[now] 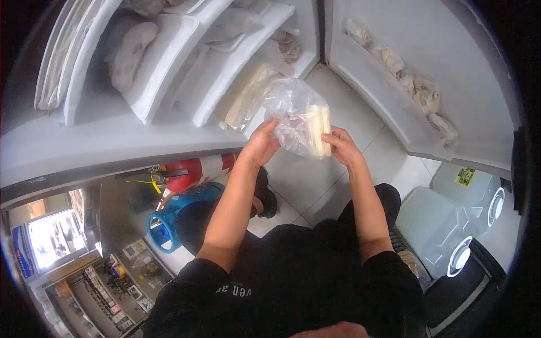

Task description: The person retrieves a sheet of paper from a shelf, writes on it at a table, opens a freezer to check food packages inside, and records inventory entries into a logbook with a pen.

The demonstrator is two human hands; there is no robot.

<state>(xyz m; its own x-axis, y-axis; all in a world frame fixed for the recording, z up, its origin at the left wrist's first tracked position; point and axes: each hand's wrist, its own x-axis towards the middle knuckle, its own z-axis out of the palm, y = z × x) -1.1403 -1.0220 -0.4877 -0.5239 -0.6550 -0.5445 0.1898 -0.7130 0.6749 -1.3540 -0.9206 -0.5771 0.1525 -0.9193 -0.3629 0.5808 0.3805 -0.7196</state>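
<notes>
A clear plastic bag point(290, 104) with a stack of pale yellow, flat pieces point(319, 130) in it is held up between my hands in front of the open fridge or freezer. My right hand point(342, 146) pinches the stack's right edge, thumb on the near face. My left hand point(262, 142) is closed on the loose, crumpled side of the bag; its fingertips are partly hidden behind the plastic. Just beyond my left hand, a second bag of similar pale yellow pieces point(248, 93) lies at the bottom of the cabinet.
White shelves point(166, 62) with bagged goods fill the cabinet. Its open door point(383, 107) at right holds several small bags. Below left are a red fire extinguisher point(185, 173) and a blue gas cylinder point(191, 204). Large water jugs point(431, 225) stand at right on the tiled floor.
</notes>
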